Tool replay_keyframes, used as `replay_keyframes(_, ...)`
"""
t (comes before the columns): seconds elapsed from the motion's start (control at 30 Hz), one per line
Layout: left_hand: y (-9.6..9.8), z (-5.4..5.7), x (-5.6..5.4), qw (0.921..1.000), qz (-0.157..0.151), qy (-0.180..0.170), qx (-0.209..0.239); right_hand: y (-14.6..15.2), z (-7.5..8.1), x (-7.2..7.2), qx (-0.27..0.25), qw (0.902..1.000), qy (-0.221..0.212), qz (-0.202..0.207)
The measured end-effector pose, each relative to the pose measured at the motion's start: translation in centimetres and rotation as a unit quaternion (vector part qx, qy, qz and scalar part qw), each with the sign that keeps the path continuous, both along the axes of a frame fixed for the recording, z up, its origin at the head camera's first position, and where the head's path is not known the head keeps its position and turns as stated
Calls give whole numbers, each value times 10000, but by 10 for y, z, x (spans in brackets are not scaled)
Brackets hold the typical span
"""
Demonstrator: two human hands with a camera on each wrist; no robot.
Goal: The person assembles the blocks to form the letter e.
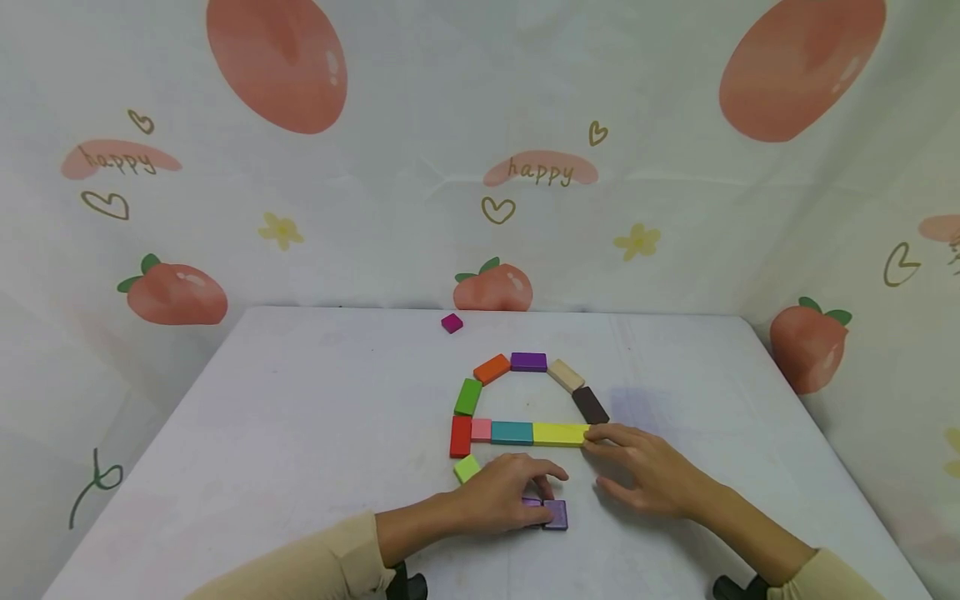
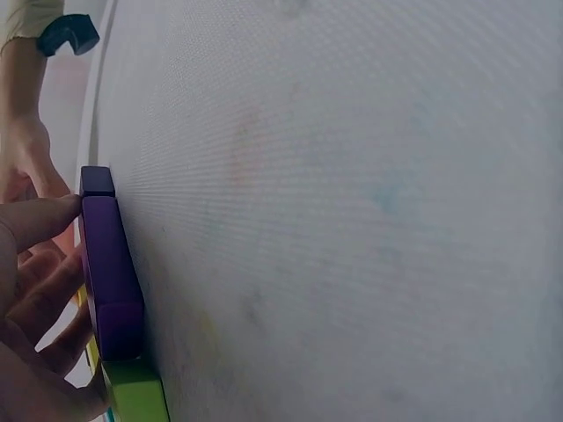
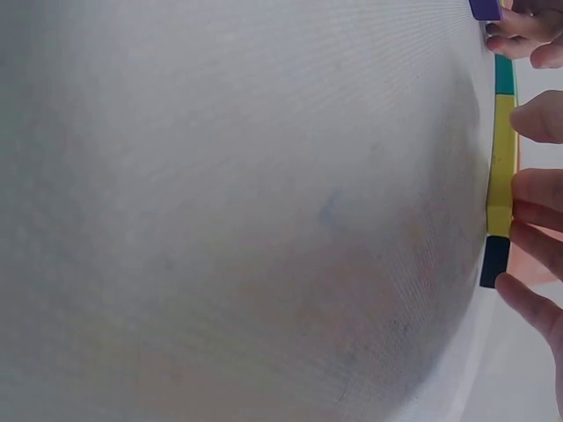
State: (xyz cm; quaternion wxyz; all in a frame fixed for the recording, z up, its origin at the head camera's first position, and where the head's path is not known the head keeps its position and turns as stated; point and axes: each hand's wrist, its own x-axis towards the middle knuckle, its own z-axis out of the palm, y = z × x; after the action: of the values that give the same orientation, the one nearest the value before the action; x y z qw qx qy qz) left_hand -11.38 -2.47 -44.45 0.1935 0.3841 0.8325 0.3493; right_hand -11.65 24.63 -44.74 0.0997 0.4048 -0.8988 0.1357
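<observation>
My left hand [image 1: 498, 496] bends over a purple block [image 2: 114, 264] and a small light-purple block [image 1: 556, 515], thumb at the near side and a fingertip at the far side where they meet. The palm partly hides the purple block in the head view. A lime-green block [image 1: 466, 468] sits just left of this hand. With fingers extended, my right hand [image 1: 652, 471] touches the right end of a yellow block [image 1: 558, 434]. In the right wrist view one fingertip rests at a black block [image 3: 495, 262]. Teal [image 1: 512, 432], pink [image 1: 481, 430] and red [image 1: 461, 437] blocks continue the row leftward.
Above the row, green [image 1: 468, 397], orange [image 1: 492, 368], purple [image 1: 528, 362], cream [image 1: 566, 375] and dark [image 1: 590, 405] blocks form an arch. A lone magenta block [image 1: 452, 322] lies near the far edge of the white table [image 1: 300, 417]. A printed cloth [image 1: 390, 208] hangs behind.
</observation>
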Motion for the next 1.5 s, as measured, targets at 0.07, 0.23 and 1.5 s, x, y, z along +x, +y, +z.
replay_keyframes(0.07, -1, 0, 0, 10000, -2, -3, 9, 0, 0, 0, 1, 10000, -19, 3)
replay_keyframes(0.23, -1, -1, 0, 10000, -3, 53, 26, 0, 0, 0, -29, 10000, 7, 16)
replay_keyframes(1.5, -53, 28, -97, 9518, 2405, 1208, 1473, 1, 0, -2, -5, 9999, 59, 98)
